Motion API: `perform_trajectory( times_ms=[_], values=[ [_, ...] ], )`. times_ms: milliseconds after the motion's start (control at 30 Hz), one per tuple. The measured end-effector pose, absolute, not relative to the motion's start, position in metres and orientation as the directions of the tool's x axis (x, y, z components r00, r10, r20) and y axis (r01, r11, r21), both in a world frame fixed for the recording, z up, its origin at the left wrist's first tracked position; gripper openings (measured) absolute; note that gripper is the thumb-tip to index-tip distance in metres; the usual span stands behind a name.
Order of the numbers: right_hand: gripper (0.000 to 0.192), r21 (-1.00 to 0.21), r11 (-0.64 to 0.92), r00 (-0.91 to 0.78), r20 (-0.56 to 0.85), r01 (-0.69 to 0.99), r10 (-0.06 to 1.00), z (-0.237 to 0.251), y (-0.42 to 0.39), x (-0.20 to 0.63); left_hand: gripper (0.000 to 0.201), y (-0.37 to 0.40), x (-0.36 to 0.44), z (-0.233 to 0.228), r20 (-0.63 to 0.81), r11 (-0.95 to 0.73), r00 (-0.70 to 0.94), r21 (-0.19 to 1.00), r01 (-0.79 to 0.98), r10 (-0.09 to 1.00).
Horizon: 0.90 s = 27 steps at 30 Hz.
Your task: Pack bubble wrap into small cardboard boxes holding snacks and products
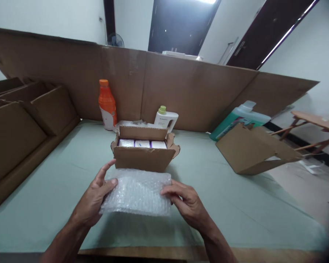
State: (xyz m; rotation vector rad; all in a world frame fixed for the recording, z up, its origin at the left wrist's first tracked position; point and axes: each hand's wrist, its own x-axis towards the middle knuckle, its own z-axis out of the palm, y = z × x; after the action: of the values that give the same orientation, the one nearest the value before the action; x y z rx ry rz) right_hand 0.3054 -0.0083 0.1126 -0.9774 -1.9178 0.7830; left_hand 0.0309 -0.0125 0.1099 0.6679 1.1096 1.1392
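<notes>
Bubble wrap [137, 191]: clear folded sheet, lying flat, held at both short edges, just in front of the open box.
Open box [144, 152]: small brown cardboard, flaps up, three white packs side by side inside.

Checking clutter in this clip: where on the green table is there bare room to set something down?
Bare stretches lie left of the open box toward the stacked cardboard, and right of it, in front of the flattened carton. It is crowded behind the box, around the orange bottle and white bottle. Both hands, left and right, hold bubble wrap at the near edge.
</notes>
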Motion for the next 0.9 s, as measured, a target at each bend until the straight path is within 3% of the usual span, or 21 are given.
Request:
perform_trajectory(
  times_ms=[133,267,367,433,500,567,667,767,833,900],
  values=[
    [0.018,-0.862,0.414,-0.283,0.336,0.292,0.898,0.143,0.017,0.306,0.036,0.001,0.019,0.129,-0.171,0.155,-0.066,0.969,-0.195,0.983],
    [0.016,-0.846,0.433,-0.225,0.377,0.312,0.899,0.187,0.044,0.306,0.025,0.026,0.008,0.174,0.124,-0.118,-0.082,0.99,0.072,0.989],
    [0.022,-0.822,0.4,-0.211,0.341,0.405,0.916,0.217,0.08,0.308,0.021,0.063,0.012,0.212,0.313,-0.289,0.013,0.861,0.418,0.95],
    [0.026,-0.823,0.331,-0.299,0.207,0.462,0.932,0.228,0.108,0.308,0.031,0.094,0.02,0.226,0.237,-0.276,0.147,0.732,0.622,0.96],
    [0.024,-0.796,0.248,-0.387,0.019,0.551,0.922,0.231,0.135,0.305,0.036,0.125,0.026,0.224,0.037,-0.219,0.251,0.619,0.754,0.967],
    [0.022,-0.695,0.225,-0.424,-0.127,0.683,0.896,0.228,0.155,0.299,0.037,0.151,0.031,0.212,-0.117,-0.225,0.329,0.517,0.826,0.937],
    [0.024,-0.454,0.338,-0.467,-0.208,0.825,0.86,0.215,0.173,0.287,0.038,0.174,0.034,0.187,-0.179,-0.321,0.421,0.41,0.854,0.889],
    [0.024,-0.286,0.473,-0.536,-0.207,0.833,0.819,0.202,0.183,0.28,0.041,0.182,0.037,0.176,-0.229,-0.349,0.438,0.345,0.871,0.869],
    [0.024,-0.29,0.501,-0.565,-0.205,0.815,0.799,0.2,0.189,0.282,0.04,0.185,0.038,0.179,-0.243,-0.355,0.44,0.322,0.877,0.865],
    [0.019,-0.426,0.444,-0.575,-0.252,0.788,0.778,0.206,0.196,0.287,0.036,0.189,0.037,0.187,-0.27,-0.339,0.45,0.372,0.864,0.851]
  ],
)
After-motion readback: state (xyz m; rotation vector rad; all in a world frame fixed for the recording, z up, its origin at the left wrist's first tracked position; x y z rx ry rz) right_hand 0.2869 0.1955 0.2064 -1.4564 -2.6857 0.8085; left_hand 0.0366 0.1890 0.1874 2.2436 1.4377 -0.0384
